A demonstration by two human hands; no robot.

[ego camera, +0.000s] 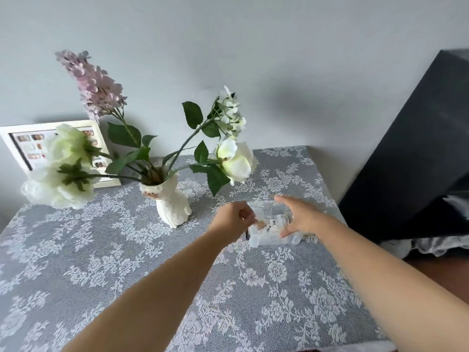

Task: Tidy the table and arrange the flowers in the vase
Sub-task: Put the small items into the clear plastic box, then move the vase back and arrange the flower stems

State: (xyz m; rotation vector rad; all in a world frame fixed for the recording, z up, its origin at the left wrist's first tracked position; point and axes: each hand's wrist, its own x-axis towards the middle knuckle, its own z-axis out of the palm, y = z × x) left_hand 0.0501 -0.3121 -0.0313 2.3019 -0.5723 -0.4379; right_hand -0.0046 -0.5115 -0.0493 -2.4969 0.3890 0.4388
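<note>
Left hand (234, 215): ctr frame, curled, at box's left edge; grip unclear.
Right hand (299, 214): fingers spread over box (269, 233).
Vase (170, 199): on counter (127, 250), left of ctr, holds flowers (236, 158).

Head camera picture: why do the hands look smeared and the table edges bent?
Head view: both hands, left and right, and the clear plastic box show motion blur; the wide-angle lens bows the table; soft daylight, faint wall shadows, no glare.

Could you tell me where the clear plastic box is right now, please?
The clear plastic box sits on the lace tablecloth, right of the white vase, between the left hand and right hand.
</note>
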